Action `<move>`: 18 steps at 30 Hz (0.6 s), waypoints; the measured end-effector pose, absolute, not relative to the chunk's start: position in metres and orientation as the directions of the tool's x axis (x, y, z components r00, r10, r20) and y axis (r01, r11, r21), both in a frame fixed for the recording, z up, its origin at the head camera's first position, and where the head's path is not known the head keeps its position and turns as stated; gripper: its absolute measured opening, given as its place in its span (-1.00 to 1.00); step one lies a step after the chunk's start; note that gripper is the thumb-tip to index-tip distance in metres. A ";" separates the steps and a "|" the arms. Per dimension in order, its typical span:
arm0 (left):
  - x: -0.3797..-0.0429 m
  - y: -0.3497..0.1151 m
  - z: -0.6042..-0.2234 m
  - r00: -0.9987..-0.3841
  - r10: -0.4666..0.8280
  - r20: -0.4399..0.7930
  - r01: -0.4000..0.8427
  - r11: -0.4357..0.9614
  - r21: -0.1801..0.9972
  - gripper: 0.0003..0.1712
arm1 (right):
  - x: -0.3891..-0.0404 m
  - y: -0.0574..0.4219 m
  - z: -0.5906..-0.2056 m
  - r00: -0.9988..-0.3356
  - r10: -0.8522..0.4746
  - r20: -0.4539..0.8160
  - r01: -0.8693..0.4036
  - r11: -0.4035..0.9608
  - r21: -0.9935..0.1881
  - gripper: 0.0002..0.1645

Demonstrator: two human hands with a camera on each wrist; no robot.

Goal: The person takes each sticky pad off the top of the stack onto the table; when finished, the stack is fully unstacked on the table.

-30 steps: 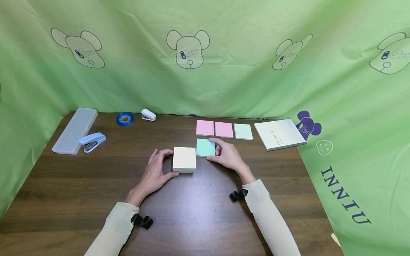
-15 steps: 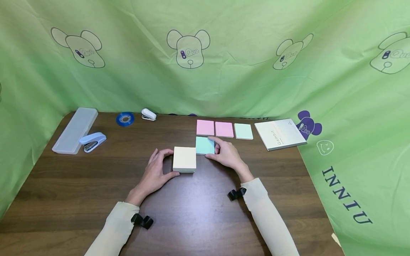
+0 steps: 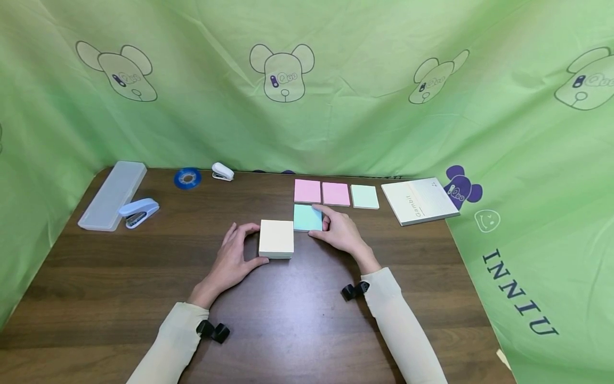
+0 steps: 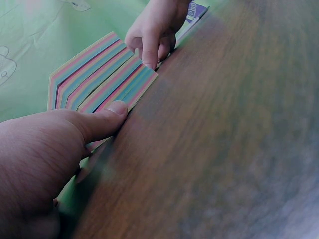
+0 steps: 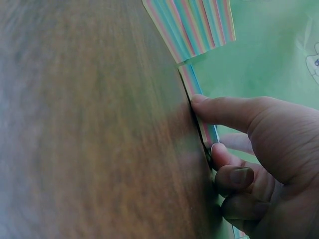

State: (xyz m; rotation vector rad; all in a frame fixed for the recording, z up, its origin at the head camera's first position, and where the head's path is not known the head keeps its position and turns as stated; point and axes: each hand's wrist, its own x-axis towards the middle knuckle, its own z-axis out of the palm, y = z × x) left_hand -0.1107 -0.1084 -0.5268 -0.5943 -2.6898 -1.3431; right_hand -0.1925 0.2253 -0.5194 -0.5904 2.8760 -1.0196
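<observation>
A frosted case (image 3: 107, 202) lies flat at the left end of the desk (image 3: 297, 325); what is inside cannot be made out. A pale blue stapler (image 3: 139, 209) overlaps its right edge in view. The stack (image 3: 276, 237) sits mid-desk, square and cream on top, its sides striped pink, yellow, blue and green. The left hand (image 3: 230, 261) is partly open around its left side, thumb at the near edge and fingers at the far, holding it. The right hand (image 3: 340, 232) pinches the blue pad (image 3: 307, 217) between thumb and forefinger, just right of the stack; whether the two touch is unclear. Close behind are two pink pads (image 3: 307, 191) and a mint pad (image 3: 365, 197), then a book (image 3: 419, 201) further right. Blue tape (image 3: 178, 179) and a white stapler (image 3: 222, 171) lie back left, before a green cloth (image 3: 288, 130).
</observation>
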 end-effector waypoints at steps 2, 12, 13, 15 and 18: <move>-0.111 -0.108 -0.527 -0.922 0.307 0.237 0.374 0.543 0.752 -0.01 | -0.193 0.225 -0.521 -0.930 -0.357 0.088 -0.334 0.722 -0.606 -0.08; -0.111 -0.108 -0.526 -0.925 0.303 0.229 0.366 0.547 0.753 -0.01 | -0.210 0.236 -0.553 -0.933 -0.351 0.081 -0.331 0.746 -0.578 0.01; -0.111 -0.108 -0.526 -0.925 0.304 0.229 0.367 0.548 0.752 -0.01 | -0.209 0.236 -0.553 -0.932 -0.354 0.081 -0.332 0.743 -0.580 0.01; -0.111 -0.108 -0.526 -0.924 0.304 0.230 0.368 0.548 0.752 0.00 | -0.206 0.235 -0.548 -0.928 -0.361 0.091 -0.345 0.740 -0.577 0.02; -0.111 -0.108 -0.526 -0.923 0.304 0.235 0.371 0.546 0.751 0.00 | -0.197 0.231 -0.533 -0.921 -0.374 0.105 -0.362 0.727 -0.584 0.01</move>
